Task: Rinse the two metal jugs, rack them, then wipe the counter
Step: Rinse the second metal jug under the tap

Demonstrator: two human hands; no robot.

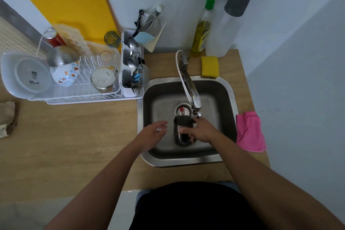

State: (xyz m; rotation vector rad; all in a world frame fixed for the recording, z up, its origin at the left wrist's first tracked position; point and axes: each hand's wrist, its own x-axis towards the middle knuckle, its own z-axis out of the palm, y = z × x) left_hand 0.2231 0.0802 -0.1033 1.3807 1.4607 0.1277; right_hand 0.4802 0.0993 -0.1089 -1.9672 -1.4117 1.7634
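A metal jug (182,120) stands upright inside the steel sink (229,97), just below the tap's spout (196,107). My right hand (201,130) is wrapped around the jug's side and handle. My left hand (155,131) hovers open over the sink's left edge, a little apart from the jug. A second jug (146,74) seems to rest upside down by the cutlery holder (127,80), half hidden by spoons. A pink cloth (250,130) lies on the wooden counter (84,136) right of the sink.
A white dish rack (78,97) with bowls, a glass and a steel bowl stands left of the sink. A yellow sponge (210,66), soap bottle (202,33) and paper roll (229,20) line the back wall. A brown rag (8,117) lies at the far left.
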